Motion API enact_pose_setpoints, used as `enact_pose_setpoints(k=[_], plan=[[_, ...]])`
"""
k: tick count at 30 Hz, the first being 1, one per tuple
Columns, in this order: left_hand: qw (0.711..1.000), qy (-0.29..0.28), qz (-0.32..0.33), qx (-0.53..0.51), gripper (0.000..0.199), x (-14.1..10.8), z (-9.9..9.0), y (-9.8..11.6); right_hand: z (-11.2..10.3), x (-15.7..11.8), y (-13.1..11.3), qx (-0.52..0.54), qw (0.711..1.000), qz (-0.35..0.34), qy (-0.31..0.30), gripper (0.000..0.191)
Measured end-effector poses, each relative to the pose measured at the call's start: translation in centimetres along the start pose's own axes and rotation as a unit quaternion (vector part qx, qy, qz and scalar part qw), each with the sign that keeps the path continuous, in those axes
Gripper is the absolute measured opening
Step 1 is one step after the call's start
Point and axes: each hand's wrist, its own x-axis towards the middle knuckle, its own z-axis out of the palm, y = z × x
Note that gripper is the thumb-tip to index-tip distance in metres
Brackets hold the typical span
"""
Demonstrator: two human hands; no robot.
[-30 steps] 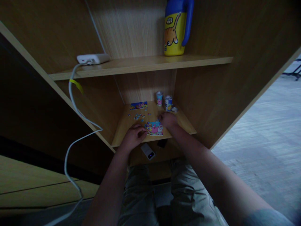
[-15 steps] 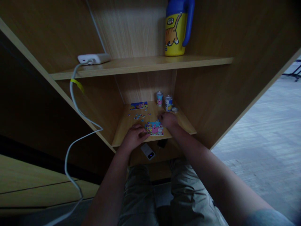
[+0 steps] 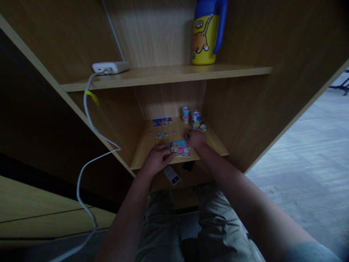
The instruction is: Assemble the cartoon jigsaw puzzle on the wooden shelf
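Observation:
A partly assembled cartoon puzzle (image 3: 180, 148) lies near the front edge of the middle shelf. My left hand (image 3: 159, 157) rests at its left side, thumb and fingers apart, touching its lower left edge. At the puzzle's upper right, my right hand (image 3: 195, 139) has its fingers pinched together; anything between them is too small to make out. Several loose puzzle pieces (image 3: 160, 134) are scattered behind the puzzle. A blue picture card (image 3: 161, 122) lies farther back on the left.
Two small printed cans, one pink and blue (image 3: 185, 114) and one blue and white (image 3: 196, 120), stand at the back right by a round lid (image 3: 203, 127). Above are a yellow mug (image 3: 204, 40) and a white cabled device (image 3: 110, 67). Below lies a power bank (image 3: 171, 175).
The view has shifted very slightly. Both hands stay at nearly the same places around the puzzle, with only a small movement of the right fingers.

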Motion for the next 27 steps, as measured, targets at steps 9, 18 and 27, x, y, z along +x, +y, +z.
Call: enact_pose_setpoints(k=[9, 18, 27], plan=[[1.000, -0.001, 0.006, 0.005, 0.024, -0.07, 0.18, -0.21, 0.29, 0.17, 0.04, 0.002, 1.000, 0.005, 0.007, 0.053], [1.000, 0.003, -0.014, -0.023, 0.019, 0.10, -0.01, 0.00, 0.26, 0.17, -0.01, -0.002, 1.000, 0.004, 0.002, 0.056], [0.999, 0.007, -0.016, -0.047, 0.014, 0.05, 0.17, -0.41, 0.47, 0.25, 0.31, 0.018, 0.999, -0.003, 0.028, 0.055]])
